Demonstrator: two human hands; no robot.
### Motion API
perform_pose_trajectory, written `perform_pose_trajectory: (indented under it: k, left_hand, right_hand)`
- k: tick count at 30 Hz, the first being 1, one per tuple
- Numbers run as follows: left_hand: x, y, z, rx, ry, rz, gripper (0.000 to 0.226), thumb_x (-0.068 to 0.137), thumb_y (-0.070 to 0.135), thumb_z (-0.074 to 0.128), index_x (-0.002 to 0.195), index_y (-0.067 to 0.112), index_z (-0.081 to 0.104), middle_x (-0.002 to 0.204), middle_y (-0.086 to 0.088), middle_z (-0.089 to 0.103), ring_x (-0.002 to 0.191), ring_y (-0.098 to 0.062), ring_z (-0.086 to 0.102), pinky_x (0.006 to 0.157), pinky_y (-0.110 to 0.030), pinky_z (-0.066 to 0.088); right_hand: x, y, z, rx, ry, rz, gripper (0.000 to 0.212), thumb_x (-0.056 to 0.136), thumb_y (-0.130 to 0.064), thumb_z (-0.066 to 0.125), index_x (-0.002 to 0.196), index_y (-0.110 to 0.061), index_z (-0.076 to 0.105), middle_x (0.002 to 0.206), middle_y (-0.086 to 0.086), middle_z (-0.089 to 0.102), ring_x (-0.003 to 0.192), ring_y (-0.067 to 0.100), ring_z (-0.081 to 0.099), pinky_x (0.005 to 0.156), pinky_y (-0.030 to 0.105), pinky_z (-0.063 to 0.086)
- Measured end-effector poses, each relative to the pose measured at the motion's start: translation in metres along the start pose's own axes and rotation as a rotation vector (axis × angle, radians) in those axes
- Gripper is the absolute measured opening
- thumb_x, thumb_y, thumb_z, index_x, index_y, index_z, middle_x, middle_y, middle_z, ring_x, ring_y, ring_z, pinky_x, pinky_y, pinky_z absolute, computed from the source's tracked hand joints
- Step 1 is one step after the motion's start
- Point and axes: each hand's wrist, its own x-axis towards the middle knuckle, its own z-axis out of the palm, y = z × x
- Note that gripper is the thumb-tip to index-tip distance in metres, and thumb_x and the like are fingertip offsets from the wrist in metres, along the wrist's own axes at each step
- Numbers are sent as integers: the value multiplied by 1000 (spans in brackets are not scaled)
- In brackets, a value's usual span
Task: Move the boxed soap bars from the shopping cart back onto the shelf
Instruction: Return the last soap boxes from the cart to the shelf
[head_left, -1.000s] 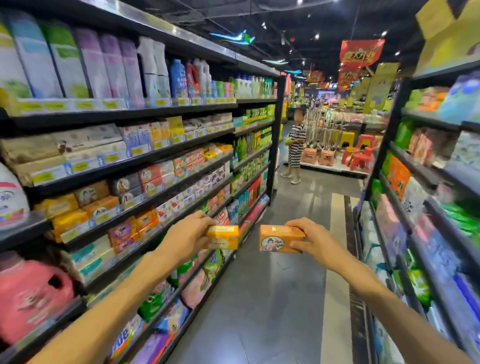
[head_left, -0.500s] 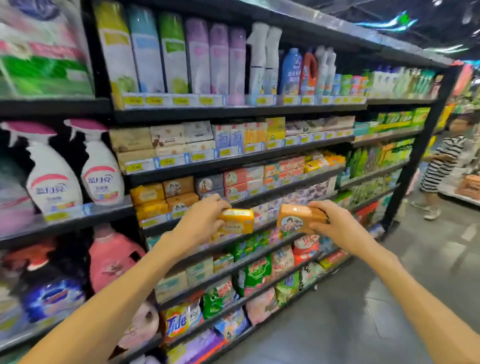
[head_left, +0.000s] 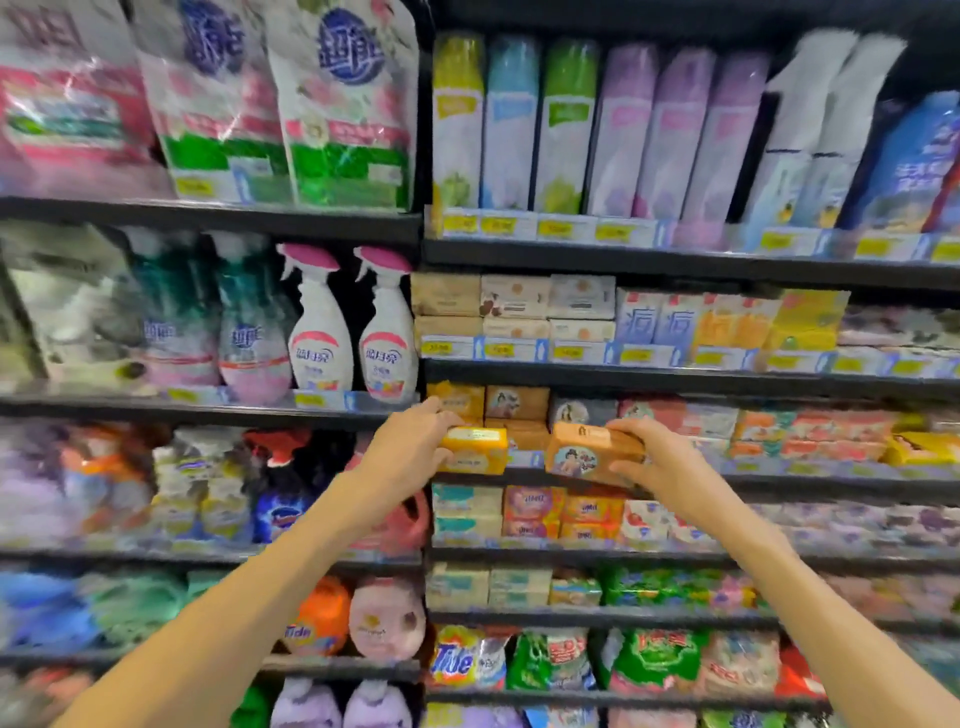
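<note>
The left hand (head_left: 410, 452) gripped a yellow soap box (head_left: 474, 450), fingers curled over its top edge and thumb underneath — a firm hold on the box's left end. Just to the right, the right hand (head_left: 655, 460) clamped an orange soap box (head_left: 592, 453) with a pictured figure on its front, fingers over the top, thumb below, the box tilted slightly down to the right. The two boxes were side by side, a narrow gap between them, both held up in front of the soap shelf (head_left: 779, 480) at its left end, right by the stacked soap boxes (head_left: 514, 405) already there — whether either held box touched the shelf edge could not be told. Both bare forearms ran up from the near bottom corners of the view to meet at that spot. Farther out, more boxed soaps lined the tier above (head_left: 519, 312) and the tier below (head_left: 530, 514). To the left stood two white spray bottles (head_left: 353, 332) with pink triggers, detergent bags (head_left: 291, 104) filled the top left, and tall pastel cans (head_left: 571, 124) ranged along the top right. Low down sat bagged washing powder (head_left: 467, 660), blurred.
</note>
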Motion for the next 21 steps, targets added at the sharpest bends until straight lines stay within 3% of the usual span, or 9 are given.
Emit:
perform_pose_trajectory:
  k: [4,11,15,21]
  left_hand:
    - [14,-28,7,32,6,-28,44,86,19,71,128,19,59,116,0,53,107,-23,57,83,-44,52]
    - [42,-47,26,16,21,-57,39,87,17,68,125,14,59,114,-2,52,105,-24,56,74,-47,54]
    - [57,-47,41,72,6,-45,35,87,15,68,120,14,59,115,-2,51,105,-26,55,67,-40,49]
    - [75,-45,53,139,38,-53,42,87,12,64,128,17,59,123,-6,58,113,-30,56,75,-46,55]
  right_hand:
    - [40,-15,21,23,1,-59,46,89,-20,71,131,-25,53,111,-8,59,100,13,59,87,32,49]
    - [85,-20,47,87,-10,-59,48,91,-21,69,134,-27,50,115,-10,59,100,7,58,79,21,43]
    - [99,-14,55,74,-23,-51,48,91,-20,68,135,-25,50,118,-9,58,102,8,57,83,22,44]
    - [119,1,62,50,-33,-54,47,91,-20,68,135,-25,51,116,-11,56,102,9,59,83,20,44]
